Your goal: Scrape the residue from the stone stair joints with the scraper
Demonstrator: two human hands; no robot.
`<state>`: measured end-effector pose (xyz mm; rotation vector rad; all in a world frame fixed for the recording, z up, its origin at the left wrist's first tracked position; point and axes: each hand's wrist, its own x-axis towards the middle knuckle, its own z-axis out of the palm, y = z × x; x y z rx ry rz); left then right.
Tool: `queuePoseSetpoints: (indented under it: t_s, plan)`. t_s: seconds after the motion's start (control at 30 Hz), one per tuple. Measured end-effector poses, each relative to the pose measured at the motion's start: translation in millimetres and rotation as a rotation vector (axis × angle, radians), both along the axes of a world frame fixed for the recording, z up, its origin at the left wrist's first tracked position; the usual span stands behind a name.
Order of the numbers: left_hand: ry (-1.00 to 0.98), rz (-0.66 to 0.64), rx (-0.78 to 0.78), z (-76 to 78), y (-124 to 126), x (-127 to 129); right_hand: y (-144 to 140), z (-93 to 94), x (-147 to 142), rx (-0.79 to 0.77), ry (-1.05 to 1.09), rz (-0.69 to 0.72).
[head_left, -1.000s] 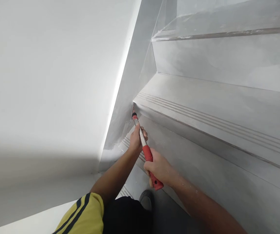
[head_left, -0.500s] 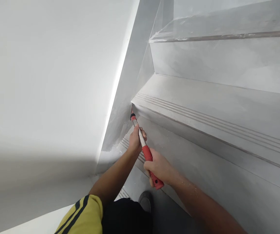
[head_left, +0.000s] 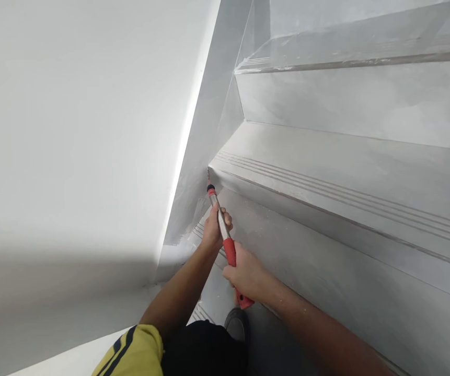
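Both hands were clamped on one tool: the right hand wrapped tight round the red grip of the scraper, the left hand closed on its bare metal shaft further up. Two-hand hold probably for leverage, rear hand pushing, front hand steering the tip. The tool ran up and away from the body, its narrow blade tip pressed into the corner where the stair nosing met the skirting along the wall. Tip looked in contact with the corner; the blade's exact edge was too small to tell.

Room was tight on the left: the skirting and wall stood just beside the left hand, so little sideways swing there. To the right the riser ran just beside the right forearm, grey and dusty. Grooved tread lines ran along the nosing above, and a second step sat higher up. Below, a dark shoe stood on the lower tread, near the tool's butt end. A yellow striped sleeve showed at the bottom. Open room was mostly back toward the body, along the tool's own line.
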<state>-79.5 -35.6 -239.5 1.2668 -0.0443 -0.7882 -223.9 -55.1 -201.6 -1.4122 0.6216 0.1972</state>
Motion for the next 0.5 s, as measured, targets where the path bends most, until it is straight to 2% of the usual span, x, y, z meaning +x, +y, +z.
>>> queuePoseSetpoints:
  t_s: [0.13, 0.3, 0.37, 0.5]
  plan:
    - [-0.028, -0.014, 0.093, -16.4, 11, 8, 21, -32.7, 7, -0.030, 0.022, 0.004]
    - [-0.042, -0.001, 0.166, -39.0, -1, 15, 14, -73.2, 10, -0.303, -0.033, 0.021]
    - [-0.059, 0.009, 0.179, -44.9, -11, 16, 4, -81.7, 8, -0.384, -0.045, 0.035]
    - [-0.082, 0.011, 0.183, -50.4, -19, 12, -6, -89.8, 4, -0.448, -0.055, 0.081]
